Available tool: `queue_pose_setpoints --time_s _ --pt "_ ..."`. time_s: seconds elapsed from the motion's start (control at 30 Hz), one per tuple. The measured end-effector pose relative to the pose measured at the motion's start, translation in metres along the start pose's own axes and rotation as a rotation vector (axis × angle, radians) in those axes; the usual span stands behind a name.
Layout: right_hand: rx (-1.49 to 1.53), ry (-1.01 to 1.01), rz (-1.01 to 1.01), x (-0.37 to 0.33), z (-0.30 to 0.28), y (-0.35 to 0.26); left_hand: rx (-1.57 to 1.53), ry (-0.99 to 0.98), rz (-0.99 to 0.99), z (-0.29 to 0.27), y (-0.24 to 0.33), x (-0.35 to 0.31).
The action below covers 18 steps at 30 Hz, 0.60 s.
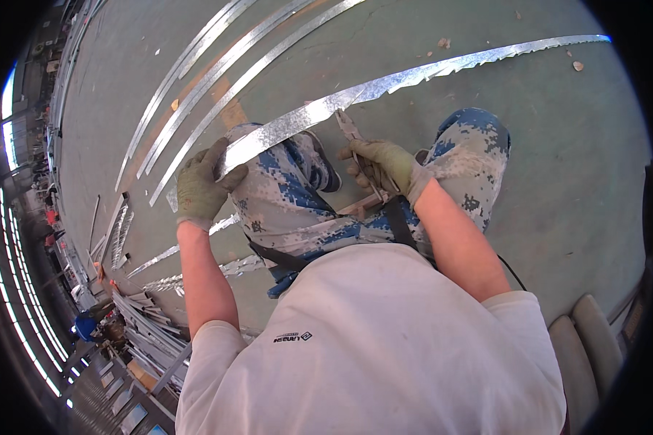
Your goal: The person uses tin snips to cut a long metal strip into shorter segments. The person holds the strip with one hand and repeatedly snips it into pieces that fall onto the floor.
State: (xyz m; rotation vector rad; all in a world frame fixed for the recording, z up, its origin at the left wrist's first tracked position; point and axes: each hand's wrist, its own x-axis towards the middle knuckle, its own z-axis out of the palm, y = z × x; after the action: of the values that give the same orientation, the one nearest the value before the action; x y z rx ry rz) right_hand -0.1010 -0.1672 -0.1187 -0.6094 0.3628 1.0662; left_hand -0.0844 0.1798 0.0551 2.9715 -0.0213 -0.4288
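A long shiny metal strip (290, 125) runs from above my left knee toward the far right. Cut notches and bent tabs line its near edge over the right part. My left hand (203, 183), in a greenish work glove, grips the strip's left end between thumb and fingers. My right hand (388, 165), gloved the same way, is closed round the handles of metal snips (347, 125). The snips' jaws touch or nearly touch the strip's near edge at the last notch; whether they bite into it I cannot tell.
Several plain metal strips (257, 85) lie side by side on the green floor (544, 181) ahead to the left. Notched strips (228, 267) lie beside my left leg. Metal profiles (149, 326) are piled at the lower left, near another person (87, 326). Two padded cushions (577, 355) stand at the lower right.
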Motion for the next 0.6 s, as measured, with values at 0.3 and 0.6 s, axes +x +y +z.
queue_pose_setpoints --time_s 0.3,0.6 --pt "0.294 -0.2 0.019 -0.013 -0.001 0.001 -0.177 0.022 -0.009 0.011 -0.015 0.002" --pt "0.254 -0.075 -0.122 -0.012 0.002 -0.019 0.09 -0.013 0.041 -0.01 0.046 0.023"
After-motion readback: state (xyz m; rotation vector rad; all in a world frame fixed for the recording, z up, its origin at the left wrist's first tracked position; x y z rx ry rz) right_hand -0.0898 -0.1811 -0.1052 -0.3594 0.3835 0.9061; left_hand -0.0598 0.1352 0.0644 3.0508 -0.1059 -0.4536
